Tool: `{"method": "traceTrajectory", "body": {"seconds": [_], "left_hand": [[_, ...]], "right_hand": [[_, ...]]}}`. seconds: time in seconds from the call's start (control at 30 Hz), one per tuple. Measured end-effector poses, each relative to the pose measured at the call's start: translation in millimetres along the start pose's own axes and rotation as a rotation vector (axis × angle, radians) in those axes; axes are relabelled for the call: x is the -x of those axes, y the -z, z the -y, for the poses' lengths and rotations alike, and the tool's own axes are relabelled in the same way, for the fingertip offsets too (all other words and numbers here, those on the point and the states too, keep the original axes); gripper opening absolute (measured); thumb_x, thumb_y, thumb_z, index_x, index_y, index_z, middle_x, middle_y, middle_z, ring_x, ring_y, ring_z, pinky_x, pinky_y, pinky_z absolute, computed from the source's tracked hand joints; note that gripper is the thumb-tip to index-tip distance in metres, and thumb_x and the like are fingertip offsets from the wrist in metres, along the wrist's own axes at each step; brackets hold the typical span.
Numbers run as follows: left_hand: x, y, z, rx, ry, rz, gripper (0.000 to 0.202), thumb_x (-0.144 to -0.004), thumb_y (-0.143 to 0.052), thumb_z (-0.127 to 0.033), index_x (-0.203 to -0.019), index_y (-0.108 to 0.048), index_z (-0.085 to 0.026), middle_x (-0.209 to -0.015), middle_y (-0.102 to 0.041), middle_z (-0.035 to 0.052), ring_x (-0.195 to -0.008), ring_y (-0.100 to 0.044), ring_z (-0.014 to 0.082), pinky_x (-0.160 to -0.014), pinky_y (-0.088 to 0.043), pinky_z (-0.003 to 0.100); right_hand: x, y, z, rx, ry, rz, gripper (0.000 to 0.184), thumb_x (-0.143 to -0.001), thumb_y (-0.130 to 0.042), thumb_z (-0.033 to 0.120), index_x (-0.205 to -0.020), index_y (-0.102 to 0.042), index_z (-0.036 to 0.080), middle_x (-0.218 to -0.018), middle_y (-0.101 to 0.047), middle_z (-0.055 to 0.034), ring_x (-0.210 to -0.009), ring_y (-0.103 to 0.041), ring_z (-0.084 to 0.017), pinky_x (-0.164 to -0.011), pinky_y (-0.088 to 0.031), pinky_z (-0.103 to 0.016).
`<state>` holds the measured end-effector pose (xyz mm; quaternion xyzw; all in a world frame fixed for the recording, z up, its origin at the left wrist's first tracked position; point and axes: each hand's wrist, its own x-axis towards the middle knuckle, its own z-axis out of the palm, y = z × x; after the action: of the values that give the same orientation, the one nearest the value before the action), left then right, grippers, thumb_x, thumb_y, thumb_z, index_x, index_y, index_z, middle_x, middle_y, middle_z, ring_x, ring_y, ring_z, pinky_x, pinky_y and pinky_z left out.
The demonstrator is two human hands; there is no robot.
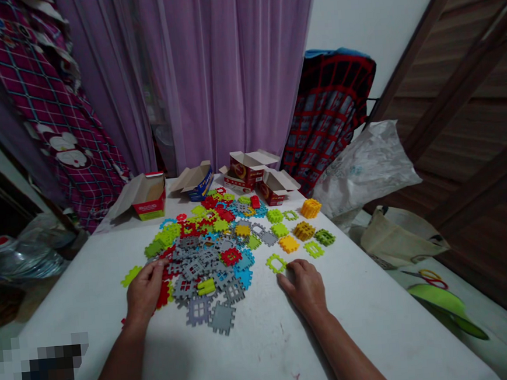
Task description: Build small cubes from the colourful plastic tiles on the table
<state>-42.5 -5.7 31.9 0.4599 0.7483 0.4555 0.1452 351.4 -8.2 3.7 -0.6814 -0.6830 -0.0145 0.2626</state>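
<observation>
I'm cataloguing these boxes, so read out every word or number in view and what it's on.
Nothing reads clearly.
Red and green box: lettering too blurred.
Blue box: lettering too small.
Dark red boxes: print too small.
Magenta cloth: letter shapes too blurred.
Plastic bag: faint print, unreadable.

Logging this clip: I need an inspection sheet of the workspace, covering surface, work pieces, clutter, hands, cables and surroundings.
Surface: white table, a few reddish marks toward the near side.
Work pieces: mixed heap of notched plastic pieces, mostly grey, red, blue and yellow-green; yellow and green groups stand apart to its right.
Clutter: open cardboard boxes along the far edge.
Left hand: at the heap's left edge; grip unclear.
Right hand: fingertips beside a yellow-green frame piece; contact unclear.
Cables: nothing seen.
Surroundings: purple curtain behind; plastic bag and scissors on the right; large bottle on the left.
</observation>
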Motion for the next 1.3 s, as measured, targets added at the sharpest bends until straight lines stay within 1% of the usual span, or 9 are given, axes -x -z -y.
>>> {"method": "traceTrajectory", "body": {"seconds": [0.2,0.27,0.37,0.47,0.63,0.8,0.93,1.13,1.3], "left_hand": [[-0.1,0.0,0.9,-0.003,-0.009,-0.011,0.038,-0.078,-0.052,-0.051,-0.091,-0.077,-0.026,-0.100,-0.078,-0.0008,-0.101,-0.068,0.0225,-0.090,-0.052,0.030],[-0.1,-0.1,0.7,-0.002,-0.002,-0.014,0.039,-0.078,-0.052,-0.052,-0.091,-0.078,-0.026,-0.100,-0.078,-0.0004,-0.101,-0.068,0.0227,-0.090,-0.053,0.030],[-0.5,-0.1,0.0,-0.009,0.013,-0.008,0.040,-0.078,-0.051,-0.052,-0.091,-0.078,-0.026,-0.101,-0.077,0.0001,-0.103,-0.068,0.0237,-0.090,-0.053,0.032],[-1.0,0.0,0.1,-0.023,0.023,0.000,0.040,-0.079,-0.050,-0.053,-0.092,-0.078,-0.027,-0.103,-0.077,0.0000,-0.104,-0.068,0.0244,-0.091,-0.052,0.033],[-0.8,0.3,0.6,-0.036,0.016,-0.006,0.039,-0.079,-0.051,-0.054,-0.092,-0.077,-0.027,-0.104,-0.077,-0.0004,-0.105,-0.068,0.0240,-0.090,-0.053,0.033],[-0.3,1.7,-3.0,-0.051,0.053,0.014,0.042,-0.079,-0.050,-0.055,-0.094,-0.077,-0.027,-0.107,-0.076,0.0006,-0.109,-0.066,0.0259,-0.094,-0.051,0.036],[-0.2,2.2,-4.8,-0.044,0.027,-0.008,0.040,-0.078,-0.050,-0.054,-0.091,-0.077,-0.028,-0.102,-0.077,-0.0001,-0.104,-0.067,0.0255,-0.091,-0.053,0.034],[0.4,2.0,-3.0,-0.055,0.000,-0.021,0.038,-0.079,-0.051,-0.054,-0.091,-0.077,-0.028,-0.100,-0.077,-0.0008,-0.101,-0.068,0.0250,-0.088,-0.054,0.034],[-0.3,1.0,-0.7,-0.057,0.000,-0.030,0.037,-0.080,-0.052,-0.054,-0.090,-0.077,-0.029,-0.100,-0.077,-0.0020,-0.101,-0.068,0.0244,-0.088,-0.053,0.033]], "right_hand": [[1.1,-7.6,-9.1,-0.114,0.044,-0.190,0.031,-0.083,-0.061,0.045,-0.096,-0.067,0.018,-0.103,-0.067,-0.0096,-0.095,-0.059,-0.024,-0.081,-0.044,-0.036],[1.3,-8.1,-14.3,-0.136,0.049,-0.224,0.032,-0.084,-0.059,0.047,-0.096,-0.066,0.018,-0.102,-0.067,-0.0096,-0.095,-0.059,-0.024,-0.083,-0.046,-0.036],[1.0,-4.8,-28.4,-0.138,0.037,-0.229,0.033,-0.083,-0.059,0.048,-0.095,-0.066,0.019,-0.101,-0.067,-0.0098,-0.096,-0.059,-0.024,-0.085,-0.047,-0.037],[-2.1,3.3,-50.3,-0.117,-0.029,-0.247,0.035,-0.082,-0.059,0.050,-0.095,-0.067,0.018,-0.101,-0.067,-0.0108,-0.096,-0.060,-0.025,-0.087,-0.047,-0.038],[-18.1,15.3,-85.4,-0.101,-0.247,-0.307,0.041,-0.079,-0.054,0.055,-0.089,-0.067,0.018,-0.099,-0.066,-0.0126,-0.093,-0.059,-0.027,-0.085,-0.046,-0.040],[-33.5,17.5,-101.6,-0.100,-0.341,-0.265,0.044,-0.074,-0.053,0.056,-0.090,-0.068,0.018,-0.103,-0.066,-0.0121,-0.097,-0.058,-0.026,-0.083,-0.045,-0.037],[-35.2,18.8,-106.2,-0.093,-0.417,-0.265,0.045,-0.074,-0.054,0.056,-0.092,-0.069,0.017,-0.104,-0.066,-0.0126,-0.094,-0.059,-0.026,-0.081,-0.045,-0.037],[-34.8,19.8,-101.3,-0.050,-0.346,-0.181,0.036,-0.077,-0.058,0.048,-0.093,-0.069,0.018,-0.105,-0.066,-0.0112,-0.099,-0.058,-0.026,-0.083,-0.045,-0.035],[-36.2,23.5,-94.2,-0.003,-0.316,-0.123,0.035,-0.079,-0.060,0.046,-0.095,-0.069,0.017,-0.104,-0.066,-0.0110,-0.097,-0.059,-0.024,-0.085,-0.045,-0.034]]}}
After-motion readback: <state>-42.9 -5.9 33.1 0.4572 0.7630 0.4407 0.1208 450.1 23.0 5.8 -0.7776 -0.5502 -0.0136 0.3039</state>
